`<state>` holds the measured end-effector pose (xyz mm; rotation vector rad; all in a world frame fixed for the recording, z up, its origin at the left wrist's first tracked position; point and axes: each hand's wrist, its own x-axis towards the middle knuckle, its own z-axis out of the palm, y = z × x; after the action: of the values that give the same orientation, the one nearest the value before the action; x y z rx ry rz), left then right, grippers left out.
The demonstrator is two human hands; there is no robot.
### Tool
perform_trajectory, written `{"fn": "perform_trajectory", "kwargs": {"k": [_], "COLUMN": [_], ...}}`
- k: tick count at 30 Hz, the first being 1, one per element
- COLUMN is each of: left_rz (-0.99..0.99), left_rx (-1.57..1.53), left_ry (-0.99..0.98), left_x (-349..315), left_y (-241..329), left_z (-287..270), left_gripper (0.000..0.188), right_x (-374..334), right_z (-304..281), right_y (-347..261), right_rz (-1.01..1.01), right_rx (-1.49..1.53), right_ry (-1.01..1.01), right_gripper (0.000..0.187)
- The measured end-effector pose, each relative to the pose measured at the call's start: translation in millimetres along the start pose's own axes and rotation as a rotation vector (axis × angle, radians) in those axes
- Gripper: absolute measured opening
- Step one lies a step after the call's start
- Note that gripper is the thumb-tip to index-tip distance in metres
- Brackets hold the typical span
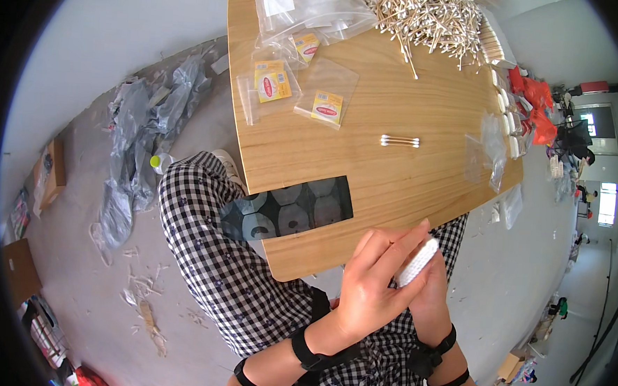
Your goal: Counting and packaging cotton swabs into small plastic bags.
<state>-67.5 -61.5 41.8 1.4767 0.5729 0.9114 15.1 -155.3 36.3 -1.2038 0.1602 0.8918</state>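
My left hand (371, 280) and my right hand (431, 297) are together just off the table's near edge. Between them is a tight bundle of cotton swabs (418, 262), its packed white tips showing. Both hands are closed round it, the left fingers lying along its side; the sticks are hidden by the palms. On the wooden table (421, 185) ahead of my hands lies a small group of loose cotton swabs (400, 141), side by side. A big heap of cotton swabs (430, 21) covers the far end.
Small clear bags with yellow labels (327, 106) lie at the table's left, below larger clear bags (311, 11). A dark phone-like panel (298, 208) sits at the near left edge. Clear bags (494, 150) and packed white bundles (512, 123) line the right edge. Grey plastic (141, 135) lies on the floor.
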Motion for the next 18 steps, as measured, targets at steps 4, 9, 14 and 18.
{"fn": "perform_trajectory", "kwargs": {"k": [4,9,14,18], "left_rz": [0.100,0.128,0.156,0.152], "left_rx": [-0.020,-0.079,-0.070,-0.166], "left_ry": [-0.049,-0.006,-0.094,-0.187], "left_x": [-3,-3,3,6], "left_y": [-6,-3,-1,-1], "left_z": [-5,-8,-16,-19], "left_gripper": [0.041,0.041,0.038,0.036], "right_x": [-1,-6,-13,-18], "right_z": [-1,0,5,7], "right_y": [1,-4,-30,-66], "right_rz": [0.025,-0.047,-0.398,-0.606], "right_rx": [0.111,0.016,-0.410,-0.716], "right_ry": [-0.151,-0.143,-0.179,-0.418], "right_gripper": [0.011,0.016,0.039,0.040]}}
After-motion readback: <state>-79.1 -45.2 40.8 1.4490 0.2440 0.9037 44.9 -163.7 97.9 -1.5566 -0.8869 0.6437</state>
